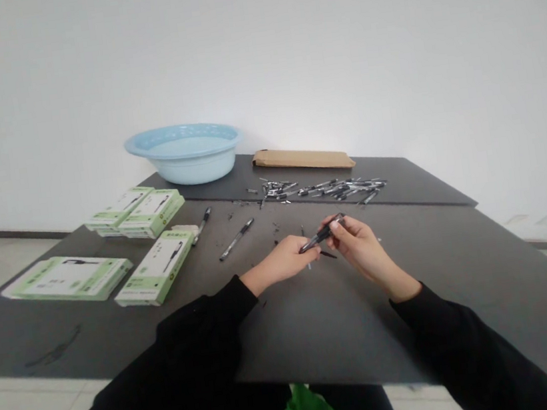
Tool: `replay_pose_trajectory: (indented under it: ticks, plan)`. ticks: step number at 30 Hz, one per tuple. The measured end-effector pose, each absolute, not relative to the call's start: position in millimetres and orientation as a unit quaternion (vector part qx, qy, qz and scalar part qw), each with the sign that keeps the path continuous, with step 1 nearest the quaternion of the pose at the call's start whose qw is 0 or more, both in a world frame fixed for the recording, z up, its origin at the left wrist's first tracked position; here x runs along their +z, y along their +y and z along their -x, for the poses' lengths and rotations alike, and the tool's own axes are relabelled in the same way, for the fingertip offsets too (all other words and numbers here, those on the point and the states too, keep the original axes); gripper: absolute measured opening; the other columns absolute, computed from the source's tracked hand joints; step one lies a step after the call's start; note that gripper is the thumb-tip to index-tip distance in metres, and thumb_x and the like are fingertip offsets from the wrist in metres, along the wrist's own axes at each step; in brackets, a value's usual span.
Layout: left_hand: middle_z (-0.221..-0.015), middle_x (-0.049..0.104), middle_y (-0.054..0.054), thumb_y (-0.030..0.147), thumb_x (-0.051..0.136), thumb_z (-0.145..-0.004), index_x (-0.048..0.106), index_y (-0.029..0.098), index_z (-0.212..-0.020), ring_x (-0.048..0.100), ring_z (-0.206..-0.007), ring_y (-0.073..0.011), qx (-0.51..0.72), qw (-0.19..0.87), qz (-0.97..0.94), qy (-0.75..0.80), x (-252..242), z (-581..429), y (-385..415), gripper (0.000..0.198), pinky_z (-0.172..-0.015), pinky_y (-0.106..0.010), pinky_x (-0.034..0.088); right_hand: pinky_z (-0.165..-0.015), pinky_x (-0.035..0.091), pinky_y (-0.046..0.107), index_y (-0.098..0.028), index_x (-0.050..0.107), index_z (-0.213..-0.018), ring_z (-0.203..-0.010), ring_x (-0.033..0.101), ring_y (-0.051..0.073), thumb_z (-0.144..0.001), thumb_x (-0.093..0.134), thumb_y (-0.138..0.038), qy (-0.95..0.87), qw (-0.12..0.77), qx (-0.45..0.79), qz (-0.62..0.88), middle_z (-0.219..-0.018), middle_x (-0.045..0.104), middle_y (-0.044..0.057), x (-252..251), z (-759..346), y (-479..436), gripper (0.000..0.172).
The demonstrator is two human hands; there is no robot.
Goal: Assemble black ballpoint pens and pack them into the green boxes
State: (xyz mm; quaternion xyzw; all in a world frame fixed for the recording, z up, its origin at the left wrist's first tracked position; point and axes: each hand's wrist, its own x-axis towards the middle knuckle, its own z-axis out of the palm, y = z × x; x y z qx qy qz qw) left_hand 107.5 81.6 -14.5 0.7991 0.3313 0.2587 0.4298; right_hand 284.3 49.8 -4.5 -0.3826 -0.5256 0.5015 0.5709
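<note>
A black pen with a clear barrel [319, 236] is held slantwise between my two hands above the table. My left hand [288, 257] grips its lower left end, thumb and fingers closed round it. At the upper right end, my right hand [360, 247] pinches the dark part with thumb and fingertips. Small dark pen parts lie on the table just under and behind my hands, partly hidden by them. Left of my hands, a single pen [236, 239] lies on the table, and another pen [202, 226] rests beside a box.
Green and white pen boxes [158, 267] lie on the left of the dark table [320, 333]. At the back stand a light blue basin [190, 152] and a flat brown cardboard piece [302, 159]. A pile of pens and pen parts [342, 189] spreads before the cardboard.
</note>
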Motion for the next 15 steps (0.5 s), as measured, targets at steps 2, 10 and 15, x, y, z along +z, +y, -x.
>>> replay_pose_trajectory:
  ticks: [2, 10, 15]
  plan:
    - [-0.059, 0.055, 0.003, 0.032, 0.052, -0.084, 0.06, 0.016, -0.076, 0.052, -0.055, -0.011, 0.251, 0.44, -0.797, 0.328, -13, -107, 79, 0.019, -0.058, -0.022, 0.039, -0.055, 0.043, 0.022, -0.018, 0.068, -0.09, -0.059, 0.052, 0.009, -0.079, 0.071, -0.044, -0.528, 0.571, 0.489, 0.394, -0.084, 0.067, 0.003, 0, -289, 53, 0.028]
    - [-0.06, 0.056, 0.003, 0.036, 0.049, -0.086, 0.061, 0.017, -0.072, 0.051, -0.053, -0.0111, 0.218, 0.386, -0.819, 0.363, 1, -74, 67, 0.027, -0.053, -0.022, 0.033, -0.048, 0.041, 0.02, -0.016, 0.068, -0.081, -0.053, 0.048, 0.007, -0.069, 0.079, -0.039, -0.451, 0.673, 0.45, 0.376, -0.071, 0.061, 0.0, 30, -330, 78, 0.028]
    - [-0.059, 0.052, 0.0, 0.033, 0.042, -0.088, 0.051, 0.019, -0.06, 0.048, -0.06, -0.0145, 0.273, 0.199, -0.768, 0.544, 4, -18, 65, 0.033, -0.056, -0.026, 0.027, -0.042, 0.04, 0.019, -0.013, 0.063, -0.075, -0.045, 0.05, 0.008, -0.073, 0.076, -0.04, -0.502, 0.498, 0.55, 0.444, -0.054, 0.058, -0.001, 12, -273, 104, 0.03]
